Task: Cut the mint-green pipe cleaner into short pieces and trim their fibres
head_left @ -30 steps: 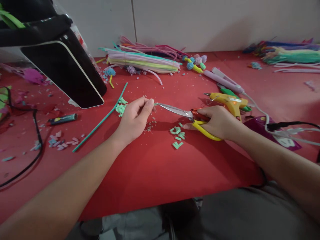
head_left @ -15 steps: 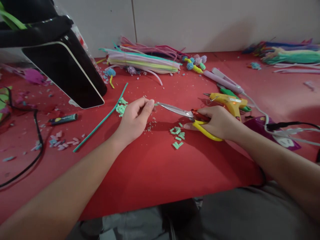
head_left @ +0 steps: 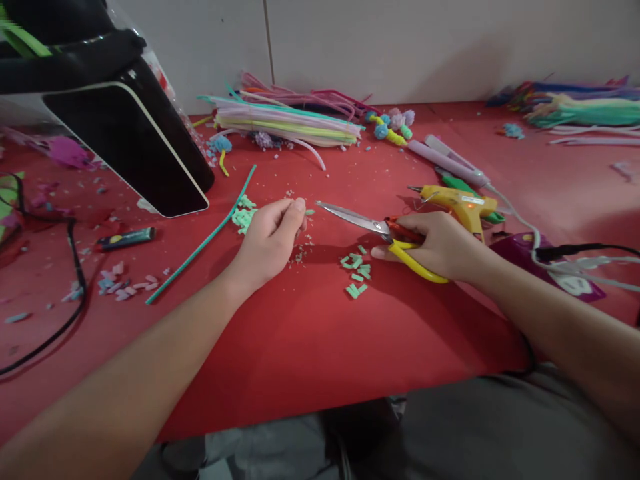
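Over red tabletop [head_left: 300, 353], curled hands [head_left: 273, 237] [head_left: 440, 247] apart

On the table [head_left: 300, 360], a pipe-cleaner bundle [head_left: 290, 125] is laid at the back, a glue gun [head_left: 457, 202] behind the right hand [head_left: 443, 245], cut pieces [head_left: 355, 291] in front of the scissors [head_left: 367, 223], and a single pipe cleaner [head_left: 200, 250] left of the left hand [head_left: 273, 233].

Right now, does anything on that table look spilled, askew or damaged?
Some litter: pink and blue scraps lie strewn by the black cable, and pale crumbs dot the red tabletop near the left hand, looking spilled rather than piled. Nothing looks broken.
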{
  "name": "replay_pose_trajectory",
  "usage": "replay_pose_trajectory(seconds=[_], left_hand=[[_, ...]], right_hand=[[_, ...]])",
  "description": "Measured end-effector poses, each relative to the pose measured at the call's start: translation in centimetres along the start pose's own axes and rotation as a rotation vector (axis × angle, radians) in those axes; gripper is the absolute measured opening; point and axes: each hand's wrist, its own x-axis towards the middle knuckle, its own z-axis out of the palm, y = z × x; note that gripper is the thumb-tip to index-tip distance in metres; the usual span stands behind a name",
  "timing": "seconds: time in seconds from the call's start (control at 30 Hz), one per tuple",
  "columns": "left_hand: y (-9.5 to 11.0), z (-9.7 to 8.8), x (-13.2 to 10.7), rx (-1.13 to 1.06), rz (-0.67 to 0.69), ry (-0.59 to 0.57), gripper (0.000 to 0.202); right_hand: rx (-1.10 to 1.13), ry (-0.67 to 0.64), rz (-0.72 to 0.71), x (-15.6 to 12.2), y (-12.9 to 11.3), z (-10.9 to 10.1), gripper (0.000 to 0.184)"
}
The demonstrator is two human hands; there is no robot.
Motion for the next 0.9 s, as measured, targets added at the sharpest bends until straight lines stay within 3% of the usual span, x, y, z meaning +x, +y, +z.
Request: replay_pose_trajectory(seconds=[0.9], left_hand=[[0.63,0.13,-0.1,0.044,-0.017,-0.012,0.04]], right_hand=[[-0.055,0.03,-0.036,0.39,0.15,0.16,0.071]])
